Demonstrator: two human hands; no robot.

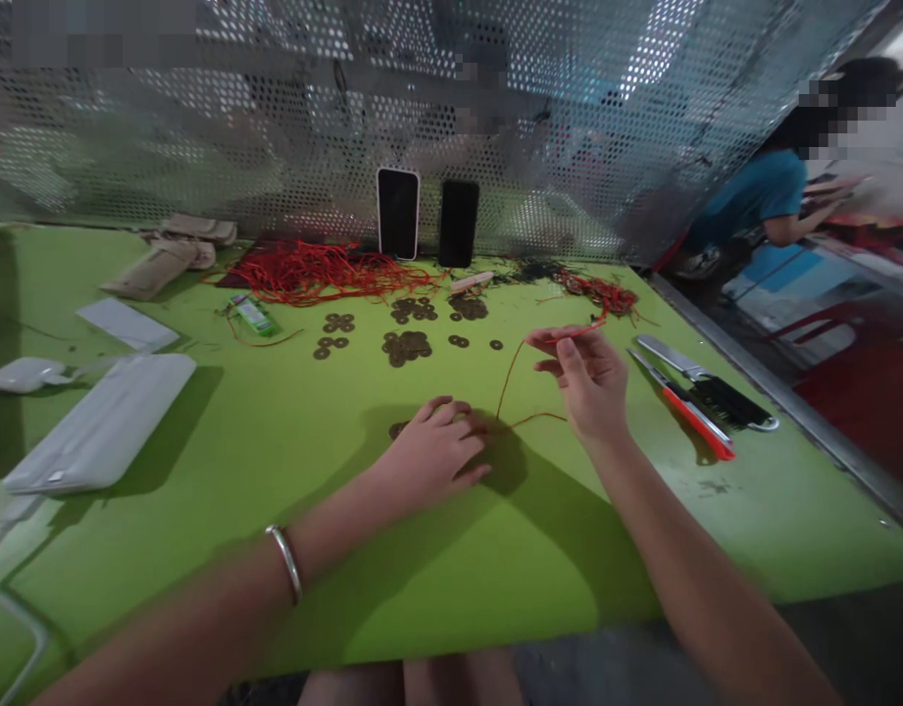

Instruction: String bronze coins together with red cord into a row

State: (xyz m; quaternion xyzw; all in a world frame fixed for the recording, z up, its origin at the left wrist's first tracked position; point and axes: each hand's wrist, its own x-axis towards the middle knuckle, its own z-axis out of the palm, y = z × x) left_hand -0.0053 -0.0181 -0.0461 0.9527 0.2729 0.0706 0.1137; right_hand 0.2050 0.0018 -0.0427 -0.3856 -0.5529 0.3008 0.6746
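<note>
The right hand is pinching red cord, nearer the right edge of the worktop, apparently for lifting it clear; the left hand is curving beside dark discs, its grip being hidden.

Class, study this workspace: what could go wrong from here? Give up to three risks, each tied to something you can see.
The thin red cord, pinched by the right hand, runs down beside the left hand, so it might snag or tangle there.

The small, dark, round discs lie loose in clusters; a careless sweep could scatter or mix them.

The white-rimmed, black-screened rectangular phone stands upright by the perforated grey metal panel; a knock might topple it.
</note>
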